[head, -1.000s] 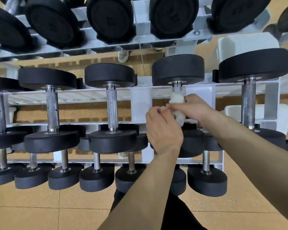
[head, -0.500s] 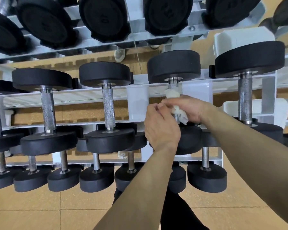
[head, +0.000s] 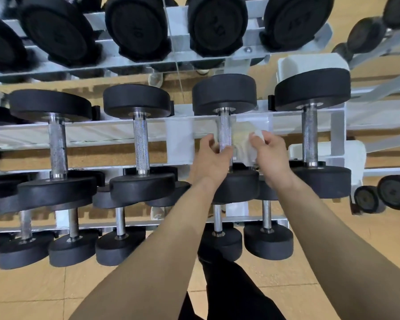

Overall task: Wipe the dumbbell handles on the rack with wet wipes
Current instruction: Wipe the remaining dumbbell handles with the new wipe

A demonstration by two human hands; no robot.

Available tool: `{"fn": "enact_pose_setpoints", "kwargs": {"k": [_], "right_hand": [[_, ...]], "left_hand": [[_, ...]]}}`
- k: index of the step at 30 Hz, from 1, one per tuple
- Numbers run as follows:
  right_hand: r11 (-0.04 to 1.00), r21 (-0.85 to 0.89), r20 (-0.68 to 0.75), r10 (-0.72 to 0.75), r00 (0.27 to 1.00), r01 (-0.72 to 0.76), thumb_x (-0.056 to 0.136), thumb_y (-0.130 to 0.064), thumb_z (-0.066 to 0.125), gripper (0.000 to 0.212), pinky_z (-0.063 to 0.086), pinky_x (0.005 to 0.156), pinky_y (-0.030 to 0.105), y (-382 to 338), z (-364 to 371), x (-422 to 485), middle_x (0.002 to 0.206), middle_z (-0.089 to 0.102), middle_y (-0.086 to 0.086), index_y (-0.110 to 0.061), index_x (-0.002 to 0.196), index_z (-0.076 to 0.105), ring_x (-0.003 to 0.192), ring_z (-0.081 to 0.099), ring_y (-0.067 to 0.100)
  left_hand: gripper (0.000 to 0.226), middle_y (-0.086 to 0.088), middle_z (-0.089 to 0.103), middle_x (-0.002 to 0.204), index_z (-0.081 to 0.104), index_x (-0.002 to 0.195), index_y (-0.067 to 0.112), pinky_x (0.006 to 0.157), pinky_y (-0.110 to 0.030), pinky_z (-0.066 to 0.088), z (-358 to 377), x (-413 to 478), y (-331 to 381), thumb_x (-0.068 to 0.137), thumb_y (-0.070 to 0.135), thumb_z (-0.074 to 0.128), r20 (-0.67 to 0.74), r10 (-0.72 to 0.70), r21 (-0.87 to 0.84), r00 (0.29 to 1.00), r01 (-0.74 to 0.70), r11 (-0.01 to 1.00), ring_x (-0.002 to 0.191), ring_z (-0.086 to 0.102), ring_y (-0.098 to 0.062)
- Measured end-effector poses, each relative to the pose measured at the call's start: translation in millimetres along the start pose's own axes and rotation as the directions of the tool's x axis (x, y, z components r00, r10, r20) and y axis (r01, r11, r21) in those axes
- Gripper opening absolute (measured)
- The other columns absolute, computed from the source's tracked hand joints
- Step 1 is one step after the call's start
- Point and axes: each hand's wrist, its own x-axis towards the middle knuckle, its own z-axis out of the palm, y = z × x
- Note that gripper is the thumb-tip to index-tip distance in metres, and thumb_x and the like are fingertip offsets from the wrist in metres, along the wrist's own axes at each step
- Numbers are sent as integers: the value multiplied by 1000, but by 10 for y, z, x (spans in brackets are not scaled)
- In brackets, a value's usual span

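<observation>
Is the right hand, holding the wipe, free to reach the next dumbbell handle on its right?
Probably yes. That handle stands bare, nothing in front, just right of the right hand. The wipe it pinches trails behind the nearer handle and may need drawing clear.

A gym: tiered white rack [head: 180, 144] of black dumbbells [head: 140, 144], tan rubber-tiled floor [head: 44, 294].

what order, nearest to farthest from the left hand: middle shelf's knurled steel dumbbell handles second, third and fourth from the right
1. Second knurled steel handle from the right, right at the left hand.
2. Third handle from the right, one place left.
3. Fourth handle from the right, farthest left.
</observation>
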Motion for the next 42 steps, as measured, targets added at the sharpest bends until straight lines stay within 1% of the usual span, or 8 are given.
{"fn": "enact_pose_setpoints", "kwargs": {"k": [6, 11, 19, 23, 28, 34, 38, 42], "right_hand": [[734, 664, 76, 122, 990, -142, 97, -20, 47, 23, 61, 72, 40, -380, -174, -165, 102, 71, 5, -13, 112, 63, 94, 69, 23], [761, 573, 414, 53, 909, -305, 95, -21, 56, 36, 61, 69, 42, -515, -148, -307, 118, 69, 17, -5, 127, 58, 104, 69, 33], [936, 280, 324, 117, 939, -214, 94, -12, 68, 23, 61, 74, 32, -431, -189, -169, 107, 77, 1, -16, 117, 68, 103, 73, 21], [958, 166, 279, 183, 943, -235, 94, -20, 71, 16, 58, 84, 42, -260, -245, -76, 105, 78, 0, -18, 110, 70, 100, 74, 21], [971, 157, 264, 137, 955, -182, 102, -23, 61, 15, 33, 48, 24, -189, -213, -79, 93, 71, 4, -11, 111, 61, 52, 51, 12], [805, -592, 113, 27, 993, 46, 103, -25, 50, 19, 44, 62, 36, -31, -171, 15, 89, 62, 13, -9, 111, 46, 78, 57, 33], [868, -495, -114, -121, 986, 49, 101, -21, 52, 44, 44, 104, 43, 46, -15, -198, 137, 47, 18, -3, 140, 41, 123, 50, 33], [954, -297, -360, -142, 922, 31, 101, -17, 51, 33, 39, 104, 35, 99, 194, -376, 131, 51, 10, -7, 133, 50, 121, 47, 26]], "left_hand": [[45, 12, 60, 112, 51, 140, 27, 80, -16, 41, -172, 44, 174, 97, 35, 61, -49, 81, -196, 996, -89, 977, 102, 59, -5], [53, -9, 71, 122, 69, 125, 15, 92, -37, 53, -312, -69, 221, 95, 54, 48, 135, 98, -560, 986, -6, 829, 109, 67, -23], [31, -18, 70, 124, 64, 128, 5, 97, -48, 56, -658, -31, 129, 98, 14, 62, 327, 157, -659, 932, 106, 744, 114, 67, -34], [15, -2, 72, 107, 64, 112, 16, 89, -38, 58, -625, 107, 123, 100, 23, 62, -18, 208, -288, 978, -204, 936, 95, 68, -18], [14, 8, 53, 76, 54, 113, 18, 58, -15, 38, -445, 219, 78, 103, 29, 55, -231, 393, 125, 890, -373, 919, 65, 48, -4], [39, 5, 63, 93, 43, 129, 24, 70, -35, 42, -366, 403, 30, 101, 50, 51, -126, 352, 475, 928, -255, 842, 82, 56, -19], [33, 0, 57, 124, 52, 126, 19, 89, -37, 48, -326, 310, 57, 97, 33, 58, -354, 374, 415, 857, -214, 884, 109, 56, -21], [35, -18, 66, 116, 63, 120, 4, 73, -28, 46, -23, 154, 207, 93, 26, 61, -89, 33, 101, 995, -24, 995, 107, 63, -31]]}}
